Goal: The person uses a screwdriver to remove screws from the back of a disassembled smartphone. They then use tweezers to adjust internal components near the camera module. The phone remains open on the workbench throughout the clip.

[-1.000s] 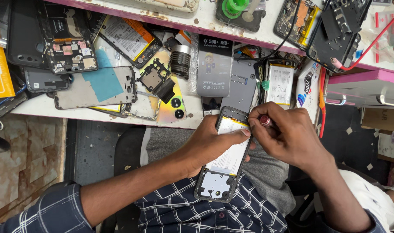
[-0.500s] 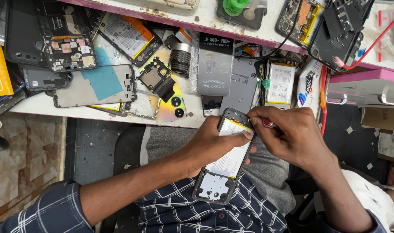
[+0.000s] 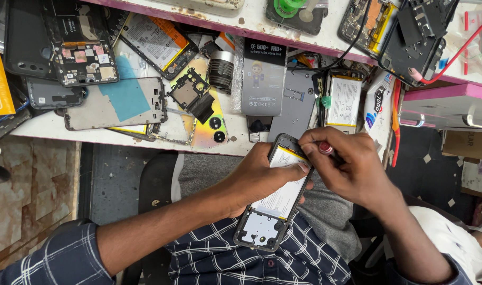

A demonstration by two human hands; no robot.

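Observation:
My left hand (image 3: 259, 177) holds an opened phone (image 3: 275, 203) over my lap, back cover off, with its white and yellow battery showing. The thumb presses on the battery near the phone's upper end. My right hand (image 3: 346, 166) grips a small screwdriver with a red cap (image 3: 325, 148), its tip hidden at the phone's top right corner. Both hands touch the phone just below the workbench edge.
The white workbench (image 3: 51, 124) above is crowded with several phone frames, back covers, loose batteries (image 3: 344, 100), a circuit board (image 3: 85, 58), a grey package (image 3: 263, 79), a glue tube (image 3: 377, 103) and a black metal cylinder (image 3: 221, 68). A pink shelf (image 3: 446, 97) sticks out at right. Tiled floor lies at left.
The phone and both hands have stayed in nearly the same place. My right hand's fingers shifted slightly on the screwdriver at the phone's top corner.

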